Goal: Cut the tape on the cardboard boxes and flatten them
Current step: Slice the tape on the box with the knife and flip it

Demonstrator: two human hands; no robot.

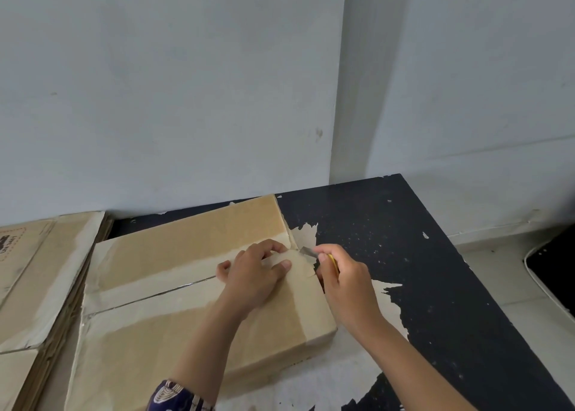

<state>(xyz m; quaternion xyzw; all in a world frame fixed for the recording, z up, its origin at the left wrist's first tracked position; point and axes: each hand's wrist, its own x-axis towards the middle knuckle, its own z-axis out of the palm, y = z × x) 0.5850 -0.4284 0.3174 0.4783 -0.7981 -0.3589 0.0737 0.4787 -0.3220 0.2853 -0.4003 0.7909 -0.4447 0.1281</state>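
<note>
Head camera looks down, and nearest to us a patterned sleeve (174, 395) shows at the bottom edge, on the left forearm reaching up across a closed cardboard box (174, 323) that lies on a black table (435, 286) with its paint flaking off in pale patches. Further up, the left hand (255, 273) rests on the box top near its right edge, fingers bent and slightly spread, fingertips pressing down on the cardboard beside the taped seam (149, 298) that runs across the lid. Just right of it, the right hand (345, 283) grips a yellow-handled cutter (323, 256), fingers curled round the handle, and the grey blade points at the box's right edge, at the end of that seam, close to the left fingertips. Off to the left, a stack of flattened boxes (40, 286) lies just beside the box. Beyond it all, a pale wall (186, 99) rises behind the table.
</note>
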